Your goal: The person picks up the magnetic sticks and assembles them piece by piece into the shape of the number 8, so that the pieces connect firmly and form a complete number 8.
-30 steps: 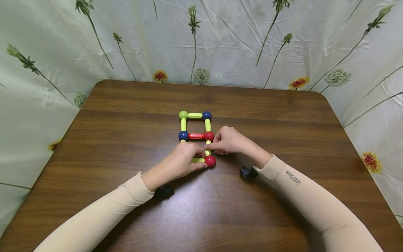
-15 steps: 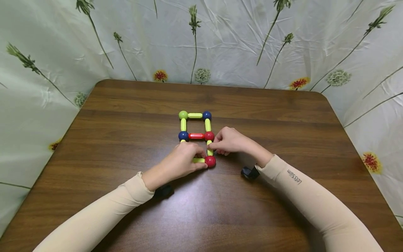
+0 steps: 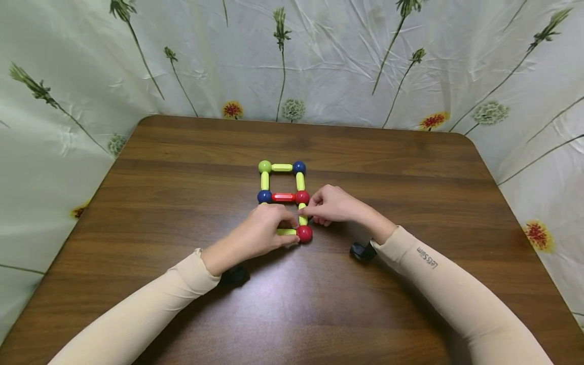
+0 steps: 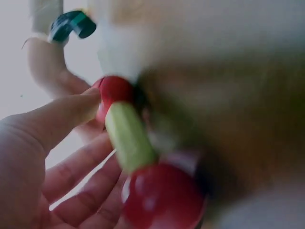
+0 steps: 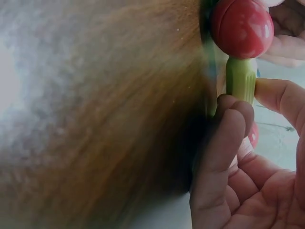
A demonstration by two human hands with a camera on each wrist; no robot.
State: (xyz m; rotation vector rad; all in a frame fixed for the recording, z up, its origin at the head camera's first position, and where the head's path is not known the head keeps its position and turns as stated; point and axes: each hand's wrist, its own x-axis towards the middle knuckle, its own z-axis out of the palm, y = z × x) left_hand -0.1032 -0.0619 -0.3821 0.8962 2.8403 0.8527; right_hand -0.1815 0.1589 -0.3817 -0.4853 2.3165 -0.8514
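A flat frame of magnetic sticks and balls lies on the wooden table. Its front right corner is a red ball [image 3: 304, 234], pinched between the thumb and fingers of my left hand [image 3: 257, 233]. From it a yellow-green stick [image 5: 242, 78] runs up to another red ball [image 3: 302, 197]; my right hand [image 3: 335, 205] pinches this stick between thumb and fingers. In the left wrist view, a front yellow-green stick [image 4: 128, 136] joins the pinched ball to a near red ball [image 4: 162, 198]. My left hand hides that near ball and part of the left side in the head view.
Beyond the hands, the upper square has a green ball [image 3: 264, 167], two blue balls, yellow-green sticks and a red stick [image 3: 284, 197] across the middle. The brown table [image 3: 388, 167] meets a flower-patterned cloth [image 3: 337, 61] at its back edge.
The frame's upper part and my left hand have shifted very slightly left. The right-hand stick moved a little right, then back left, with the right hand's fingers still on it.
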